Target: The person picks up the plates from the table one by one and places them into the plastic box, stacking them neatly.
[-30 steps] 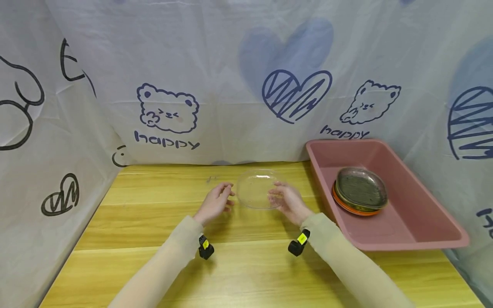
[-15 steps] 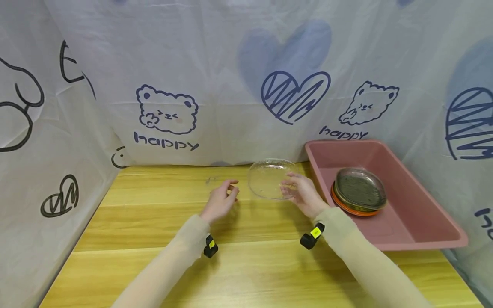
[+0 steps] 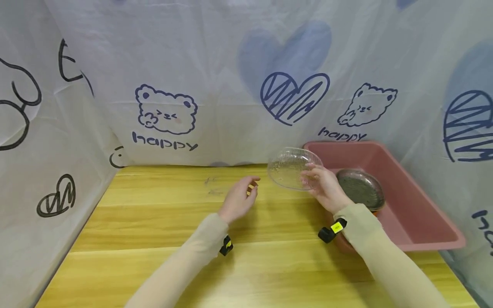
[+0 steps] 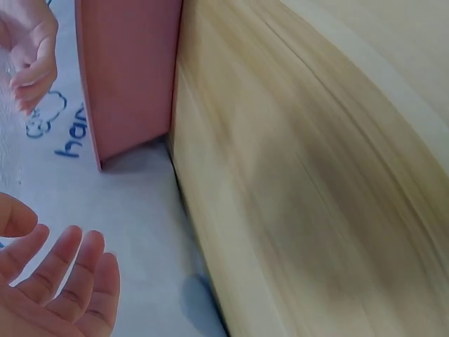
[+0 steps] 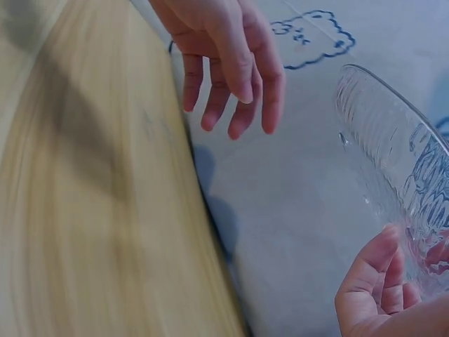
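Note:
A clear, ribbed plate (image 3: 289,169) is held up above the table near the pink tub, tilted. My right hand (image 3: 325,186) grips its right edge; in the right wrist view the thumb lies on one face of the clear plate (image 5: 393,151) and the fingers are partly behind it. My left hand (image 3: 239,199) is to the left of the plate, apart from it, its fingers loosely bent and holding nothing. In the left wrist view the left hand (image 4: 66,288) shows relaxed fingers.
The pink tub (image 3: 420,192) stands at the right on the wooden table (image 3: 154,235). Inside it sits a stack with a dark plate (image 3: 362,188) on top and a bit of orange below. A printed cloth (image 3: 227,85) hangs behind the table.
My right hand has carried the clear plate up and to the right, toward the pink tub. The left hand has moved right as well, staying apart from the plate.

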`<action>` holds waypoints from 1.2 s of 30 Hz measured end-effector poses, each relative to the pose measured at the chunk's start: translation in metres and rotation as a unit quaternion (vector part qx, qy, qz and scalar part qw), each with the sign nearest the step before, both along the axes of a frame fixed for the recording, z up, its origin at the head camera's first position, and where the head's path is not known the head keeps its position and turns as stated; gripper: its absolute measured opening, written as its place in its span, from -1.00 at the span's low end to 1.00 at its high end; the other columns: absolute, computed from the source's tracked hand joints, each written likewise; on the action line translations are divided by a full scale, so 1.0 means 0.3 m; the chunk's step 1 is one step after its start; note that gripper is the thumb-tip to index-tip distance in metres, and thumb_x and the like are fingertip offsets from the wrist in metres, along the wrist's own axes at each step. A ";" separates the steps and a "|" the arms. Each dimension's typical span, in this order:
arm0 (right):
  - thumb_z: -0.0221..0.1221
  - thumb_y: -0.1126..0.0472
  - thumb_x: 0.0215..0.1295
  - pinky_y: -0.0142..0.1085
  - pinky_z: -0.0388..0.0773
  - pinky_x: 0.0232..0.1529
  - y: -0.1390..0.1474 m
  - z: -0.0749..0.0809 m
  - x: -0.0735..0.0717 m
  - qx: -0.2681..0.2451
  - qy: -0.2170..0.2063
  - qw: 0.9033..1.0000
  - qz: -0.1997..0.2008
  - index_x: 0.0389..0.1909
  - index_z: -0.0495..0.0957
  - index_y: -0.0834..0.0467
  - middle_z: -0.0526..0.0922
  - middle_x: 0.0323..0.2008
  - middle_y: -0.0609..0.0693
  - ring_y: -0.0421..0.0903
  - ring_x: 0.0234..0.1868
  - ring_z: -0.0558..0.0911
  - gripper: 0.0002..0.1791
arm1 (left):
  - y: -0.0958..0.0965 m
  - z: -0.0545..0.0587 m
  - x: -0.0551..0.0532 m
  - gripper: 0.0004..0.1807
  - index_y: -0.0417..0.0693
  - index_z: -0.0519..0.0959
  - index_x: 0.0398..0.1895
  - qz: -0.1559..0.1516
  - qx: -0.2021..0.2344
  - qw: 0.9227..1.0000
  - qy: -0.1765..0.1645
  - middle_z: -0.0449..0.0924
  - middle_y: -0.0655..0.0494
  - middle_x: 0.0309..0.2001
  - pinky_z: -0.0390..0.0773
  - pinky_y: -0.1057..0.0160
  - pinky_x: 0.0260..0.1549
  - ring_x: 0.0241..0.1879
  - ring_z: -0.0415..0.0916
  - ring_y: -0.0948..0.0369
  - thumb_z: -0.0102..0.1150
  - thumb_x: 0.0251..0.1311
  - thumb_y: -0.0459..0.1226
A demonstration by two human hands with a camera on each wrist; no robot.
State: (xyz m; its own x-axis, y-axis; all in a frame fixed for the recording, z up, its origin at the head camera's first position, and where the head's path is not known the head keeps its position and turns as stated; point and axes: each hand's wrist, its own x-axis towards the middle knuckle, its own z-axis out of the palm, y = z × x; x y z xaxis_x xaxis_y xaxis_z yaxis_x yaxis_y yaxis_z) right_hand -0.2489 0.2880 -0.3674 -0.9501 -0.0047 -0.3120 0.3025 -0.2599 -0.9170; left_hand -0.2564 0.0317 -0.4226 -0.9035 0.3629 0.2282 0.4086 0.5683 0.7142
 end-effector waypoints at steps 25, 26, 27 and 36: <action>-0.02 0.29 0.53 -0.41 0.62 -0.25 0.369 0.030 0.047 -0.055 0.005 0.998 -0.025 0.17 0.24 -0.01 0.64 -0.26 -0.10 -0.19 -0.33 0.63 -0.70 | 0.325 0.018 0.097 -0.56 -0.03 0.41 0.38 -0.122 -0.159 0.972 0.124 0.52 0.08 0.30 0.44 0.25 0.39 0.31 0.49 0.16 -0.05 0.48 -0.27; -0.01 0.29 0.52 -0.41 0.62 -0.26 0.381 0.029 0.047 -0.055 0.006 0.998 -0.027 0.17 0.24 0.00 0.64 -0.26 -0.10 -0.19 -0.34 0.63 -0.70 | 0.337 0.016 0.101 -0.55 -0.02 0.40 0.39 -0.127 -0.164 0.970 0.130 0.52 0.09 0.30 0.44 0.26 0.39 0.31 0.49 0.16 -0.04 0.48 -0.27; -0.01 0.30 0.52 -0.40 0.62 -0.27 0.392 0.027 0.047 -0.058 0.005 0.998 -0.029 0.18 0.23 0.00 0.64 -0.26 -0.09 -0.19 -0.34 0.63 -0.69 | 0.348 0.016 0.107 -0.55 -0.01 0.40 0.40 -0.131 -0.170 0.967 0.135 0.51 0.09 0.31 0.44 0.26 0.39 0.32 0.48 0.17 -0.04 0.47 -0.27; -0.03 0.29 0.52 -0.38 0.63 -0.29 0.466 0.015 0.035 -0.044 -0.004 0.997 -0.056 0.20 0.25 -0.05 0.67 -0.31 -0.11 -0.17 -0.36 0.65 -0.66 | 0.436 0.008 0.138 -0.51 0.12 0.39 0.43 -0.165 -0.229 0.940 0.194 0.40 0.15 0.43 0.36 0.22 0.45 0.44 0.35 0.22 -0.07 0.47 -0.29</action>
